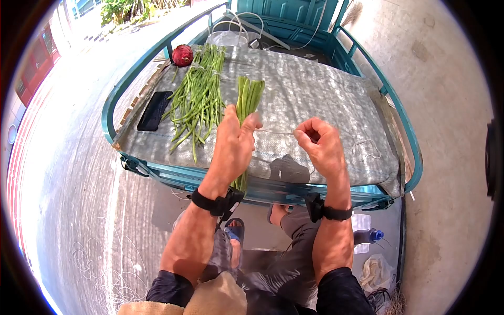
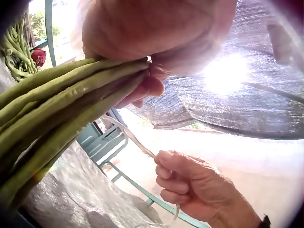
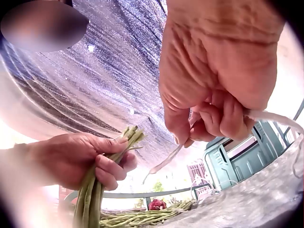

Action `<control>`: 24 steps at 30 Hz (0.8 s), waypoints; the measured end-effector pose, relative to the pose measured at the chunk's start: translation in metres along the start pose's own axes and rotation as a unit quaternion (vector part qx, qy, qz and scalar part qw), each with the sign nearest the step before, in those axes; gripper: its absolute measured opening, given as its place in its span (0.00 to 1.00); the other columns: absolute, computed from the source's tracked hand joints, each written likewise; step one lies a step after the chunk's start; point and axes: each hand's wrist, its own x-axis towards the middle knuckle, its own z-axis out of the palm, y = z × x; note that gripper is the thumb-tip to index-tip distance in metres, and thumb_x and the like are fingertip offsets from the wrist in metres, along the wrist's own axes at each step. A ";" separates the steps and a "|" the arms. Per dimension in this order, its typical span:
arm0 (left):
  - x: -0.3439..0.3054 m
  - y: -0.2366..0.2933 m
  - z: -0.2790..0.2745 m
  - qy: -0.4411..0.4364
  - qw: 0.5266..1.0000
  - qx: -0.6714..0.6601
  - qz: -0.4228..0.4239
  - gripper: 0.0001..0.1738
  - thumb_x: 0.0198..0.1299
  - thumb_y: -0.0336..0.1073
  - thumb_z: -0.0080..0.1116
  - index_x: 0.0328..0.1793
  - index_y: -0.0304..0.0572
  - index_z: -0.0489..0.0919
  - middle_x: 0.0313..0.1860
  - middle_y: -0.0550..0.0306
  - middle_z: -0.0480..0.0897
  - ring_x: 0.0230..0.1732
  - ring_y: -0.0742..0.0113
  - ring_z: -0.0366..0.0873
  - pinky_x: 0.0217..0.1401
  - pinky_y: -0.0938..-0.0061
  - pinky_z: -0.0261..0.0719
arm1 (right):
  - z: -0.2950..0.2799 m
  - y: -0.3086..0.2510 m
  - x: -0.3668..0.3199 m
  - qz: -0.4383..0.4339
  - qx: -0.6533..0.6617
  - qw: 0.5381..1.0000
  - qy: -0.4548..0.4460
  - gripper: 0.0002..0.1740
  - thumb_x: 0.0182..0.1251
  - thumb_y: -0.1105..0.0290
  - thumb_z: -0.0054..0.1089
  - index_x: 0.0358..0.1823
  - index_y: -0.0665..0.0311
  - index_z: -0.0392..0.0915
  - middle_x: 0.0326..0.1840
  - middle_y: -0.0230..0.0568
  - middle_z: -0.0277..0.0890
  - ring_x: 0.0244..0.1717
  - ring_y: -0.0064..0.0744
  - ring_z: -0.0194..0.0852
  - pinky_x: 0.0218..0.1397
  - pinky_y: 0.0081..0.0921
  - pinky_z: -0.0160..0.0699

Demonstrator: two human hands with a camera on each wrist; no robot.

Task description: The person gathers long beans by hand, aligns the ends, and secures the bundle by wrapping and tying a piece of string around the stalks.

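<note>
My left hand [image 1: 237,140] grips a bundle of long green beans [image 1: 249,97] upright over the near edge of a teal cart. A thin pale string [image 1: 275,131] runs from the bundle to my right hand [image 1: 319,140], which pinches it in curled fingers. The left wrist view shows the bean bundle [image 2: 61,95] in the left hand [image 2: 152,33], and the string [image 2: 135,140] leading down to the right hand [image 2: 194,183]. In the right wrist view the right hand [image 3: 218,76] holds the string [image 3: 164,161], while the left hand [image 3: 80,159] clasps the beans [image 3: 95,190].
A loose pile of long beans [image 1: 199,97] lies on the grey woven sheet [image 1: 315,89] covering the cart bed. A red round fruit [image 1: 182,55] and a black flat rectangle [image 1: 155,110] sit at the left. The teal rail [image 1: 404,121] rings the bed. A bottle [image 1: 370,236] stands below.
</note>
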 end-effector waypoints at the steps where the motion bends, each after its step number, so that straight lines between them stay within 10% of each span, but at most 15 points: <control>1: -0.001 0.001 0.000 -0.016 1.000 0.006 0.007 0.17 0.84 0.43 0.56 0.57 0.32 0.75 0.36 0.52 0.87 0.25 0.72 0.76 0.26 0.70 0.74 | 0.000 -0.003 -0.001 0.003 0.014 1.000 -0.013 0.09 0.74 0.68 0.72 0.40 0.68 0.85 0.30 0.27 0.82 0.32 0.15 0.76 0.38 0.21 0.77; 12: -0.008 0.007 0.012 -0.142 0.987 0.043 -0.056 0.20 0.83 0.44 0.57 0.64 0.33 0.74 0.33 0.59 0.81 0.27 0.74 0.75 0.29 0.73 0.76 | 0.000 -0.011 -0.005 -0.008 0.104 0.994 -0.030 0.08 0.74 0.69 0.73 0.41 0.67 0.85 0.29 0.25 0.81 0.32 0.12 0.73 0.34 0.20 0.70; 15: -0.008 0.009 0.009 -0.159 0.983 0.088 -0.023 0.20 0.81 0.43 0.59 0.55 0.27 0.72 0.37 0.30 0.85 0.40 0.33 0.86 0.44 0.49 0.80 | -0.002 -0.013 -0.006 -0.023 0.099 0.994 -0.028 0.08 0.74 0.70 0.72 0.41 0.67 0.85 0.30 0.24 0.81 0.33 0.12 0.73 0.35 0.19 0.71; 24: -0.012 -0.005 0.008 -0.198 0.948 0.230 0.096 0.19 0.77 0.41 0.64 0.57 0.30 0.73 0.34 0.32 0.83 0.34 0.30 0.81 0.37 0.46 0.75 | -0.022 -0.007 -0.010 -0.006 0.245 0.966 -0.087 0.06 0.74 0.72 0.72 0.46 0.66 0.85 0.37 0.26 0.85 0.35 0.13 0.76 0.37 0.16 0.72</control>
